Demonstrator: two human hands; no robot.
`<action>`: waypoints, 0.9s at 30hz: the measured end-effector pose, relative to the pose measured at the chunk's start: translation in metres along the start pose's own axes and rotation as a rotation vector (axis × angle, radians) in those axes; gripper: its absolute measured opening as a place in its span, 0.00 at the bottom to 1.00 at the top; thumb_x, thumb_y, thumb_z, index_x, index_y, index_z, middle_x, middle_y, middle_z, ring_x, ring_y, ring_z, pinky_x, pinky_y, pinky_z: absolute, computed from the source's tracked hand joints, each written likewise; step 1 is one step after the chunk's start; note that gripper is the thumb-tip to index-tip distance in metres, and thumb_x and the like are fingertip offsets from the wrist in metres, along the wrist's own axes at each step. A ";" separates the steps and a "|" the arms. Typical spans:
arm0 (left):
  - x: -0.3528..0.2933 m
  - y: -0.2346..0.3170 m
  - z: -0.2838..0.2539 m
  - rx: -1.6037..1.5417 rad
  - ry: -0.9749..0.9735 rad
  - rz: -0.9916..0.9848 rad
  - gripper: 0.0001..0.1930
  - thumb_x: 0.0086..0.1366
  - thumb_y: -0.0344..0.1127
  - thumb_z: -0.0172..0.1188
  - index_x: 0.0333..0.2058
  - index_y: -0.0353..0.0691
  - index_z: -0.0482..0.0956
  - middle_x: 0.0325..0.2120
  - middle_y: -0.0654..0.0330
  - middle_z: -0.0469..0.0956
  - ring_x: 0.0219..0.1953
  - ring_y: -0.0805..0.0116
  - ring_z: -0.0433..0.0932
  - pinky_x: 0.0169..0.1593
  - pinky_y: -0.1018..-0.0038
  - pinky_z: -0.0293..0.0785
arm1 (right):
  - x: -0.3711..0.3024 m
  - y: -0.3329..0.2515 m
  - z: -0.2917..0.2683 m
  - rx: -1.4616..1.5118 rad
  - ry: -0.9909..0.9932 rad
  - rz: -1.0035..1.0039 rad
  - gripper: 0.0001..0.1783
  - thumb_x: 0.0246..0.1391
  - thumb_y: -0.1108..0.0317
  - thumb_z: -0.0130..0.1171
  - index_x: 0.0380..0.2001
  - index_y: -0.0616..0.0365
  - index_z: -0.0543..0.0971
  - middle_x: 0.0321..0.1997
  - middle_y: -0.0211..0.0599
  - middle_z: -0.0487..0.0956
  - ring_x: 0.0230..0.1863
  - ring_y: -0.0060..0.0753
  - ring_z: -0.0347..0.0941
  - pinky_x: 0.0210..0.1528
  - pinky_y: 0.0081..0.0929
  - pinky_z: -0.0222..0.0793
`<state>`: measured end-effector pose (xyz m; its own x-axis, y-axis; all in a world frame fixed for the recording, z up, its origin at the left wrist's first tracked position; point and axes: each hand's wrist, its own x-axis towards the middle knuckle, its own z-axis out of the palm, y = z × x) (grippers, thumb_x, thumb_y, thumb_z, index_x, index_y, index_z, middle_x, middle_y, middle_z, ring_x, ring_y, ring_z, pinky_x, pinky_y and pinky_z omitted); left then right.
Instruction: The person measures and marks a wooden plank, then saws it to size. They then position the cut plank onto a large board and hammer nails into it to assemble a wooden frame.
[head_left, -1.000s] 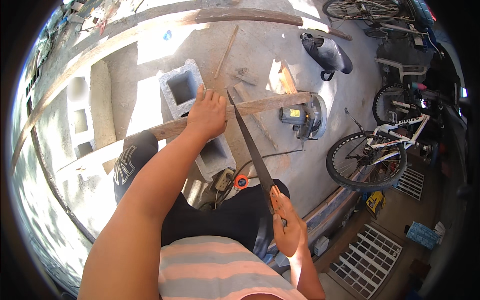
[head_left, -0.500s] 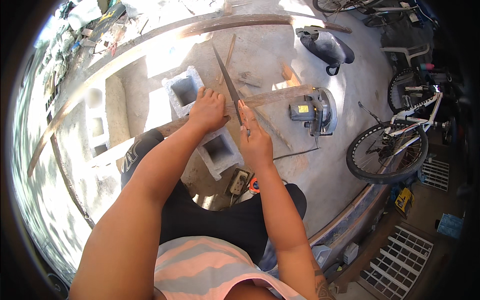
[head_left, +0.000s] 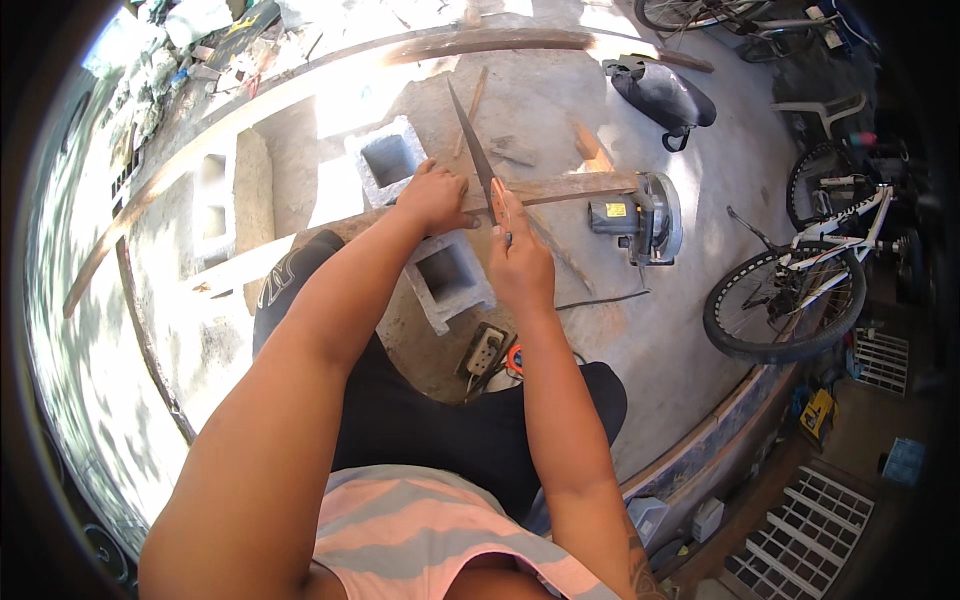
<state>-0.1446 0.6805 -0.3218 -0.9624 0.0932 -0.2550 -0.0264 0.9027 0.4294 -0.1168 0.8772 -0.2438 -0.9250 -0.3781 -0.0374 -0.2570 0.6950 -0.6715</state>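
Note:
My right hand is closed round the orange handle of a handsaw, its long dark blade pointing away from me. The blade lies across a narrow wooden board. Just left of the saw, my left hand grips the board from above, its fingers over the far side and the thumb on the near side. Two hollow concrete blocks flank the board here: a far block and a near block. Whether the teeth have cut into the wood cannot be seen.
A circular saw stands at the board's right end. A power strip and an orange tape measure lie by my legs. A white bicycle is at the right, a black bicycle seat at the back, another concrete block at the left.
The whole view has shifted a little, moving the scene right and up. The saw has shifted only slightly against the board, and more of its orange handle shows. My left hand keeps its hold.

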 end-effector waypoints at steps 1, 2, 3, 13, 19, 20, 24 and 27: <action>-0.001 0.003 0.002 0.028 0.011 0.003 0.31 0.57 0.58 0.75 0.46 0.36 0.82 0.46 0.48 0.85 0.63 0.51 0.77 0.79 0.46 0.51 | -0.002 -0.003 0.002 -0.007 -0.003 0.016 0.34 0.71 0.66 0.52 0.78 0.34 0.63 0.62 0.47 0.84 0.58 0.61 0.83 0.58 0.51 0.78; -0.001 0.010 0.006 0.090 0.052 -0.020 0.29 0.59 0.57 0.73 0.46 0.35 0.82 0.45 0.48 0.85 0.62 0.51 0.77 0.79 0.47 0.52 | -0.002 -0.004 0.002 -0.013 -0.006 0.032 0.33 0.71 0.66 0.52 0.77 0.36 0.64 0.64 0.47 0.83 0.60 0.60 0.82 0.60 0.49 0.78; -0.005 0.017 0.012 0.155 0.088 -0.050 0.28 0.61 0.55 0.72 0.46 0.35 0.82 0.45 0.48 0.86 0.62 0.50 0.77 0.79 0.48 0.52 | 0.000 -0.011 -0.001 -0.015 -0.041 0.072 0.33 0.71 0.66 0.52 0.77 0.36 0.65 0.64 0.47 0.83 0.61 0.60 0.82 0.60 0.49 0.78; 0.017 0.026 0.008 0.197 0.016 -0.129 0.18 0.68 0.41 0.62 0.49 0.34 0.84 0.49 0.49 0.88 0.61 0.52 0.81 0.78 0.54 0.55 | -0.015 0.040 0.023 -0.022 0.095 -0.073 0.37 0.71 0.65 0.52 0.80 0.33 0.60 0.62 0.55 0.83 0.56 0.64 0.82 0.58 0.54 0.78; 0.011 0.017 0.009 0.182 0.039 -0.129 0.16 0.65 0.35 0.59 0.48 0.37 0.86 0.47 0.48 0.88 0.58 0.51 0.83 0.78 0.56 0.57 | 0.005 -0.038 -0.021 -0.061 -0.106 0.121 0.37 0.70 0.67 0.52 0.80 0.38 0.59 0.56 0.57 0.85 0.53 0.69 0.82 0.55 0.57 0.78; 0.013 0.022 0.006 0.156 0.000 -0.128 0.16 0.65 0.34 0.59 0.48 0.37 0.86 0.48 0.48 0.88 0.59 0.51 0.83 0.78 0.56 0.57 | 0.011 -0.043 -0.034 -0.089 -0.155 0.184 0.37 0.70 0.67 0.52 0.79 0.39 0.59 0.55 0.58 0.85 0.52 0.69 0.82 0.55 0.57 0.78; 0.004 0.014 -0.005 0.114 -0.024 -0.153 0.15 0.64 0.34 0.59 0.47 0.37 0.86 0.49 0.49 0.88 0.60 0.52 0.82 0.78 0.56 0.58 | -0.063 -0.064 -0.071 -0.177 -0.238 0.245 0.33 0.70 0.68 0.54 0.77 0.44 0.65 0.56 0.62 0.84 0.55 0.69 0.82 0.57 0.54 0.78; 0.003 0.019 -0.001 0.072 -0.013 -0.142 0.15 0.65 0.33 0.59 0.47 0.36 0.86 0.49 0.48 0.88 0.60 0.52 0.82 0.79 0.57 0.57 | -0.150 -0.084 -0.132 -0.154 -0.238 0.314 0.31 0.70 0.70 0.56 0.75 0.52 0.69 0.60 0.62 0.84 0.60 0.64 0.83 0.62 0.49 0.77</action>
<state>-0.1485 0.6975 -0.3137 -0.9467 -0.0327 -0.3204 -0.1422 0.9351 0.3246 0.0072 0.9559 -0.0841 -0.8790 -0.2520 -0.4047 -0.0290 0.8755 -0.4823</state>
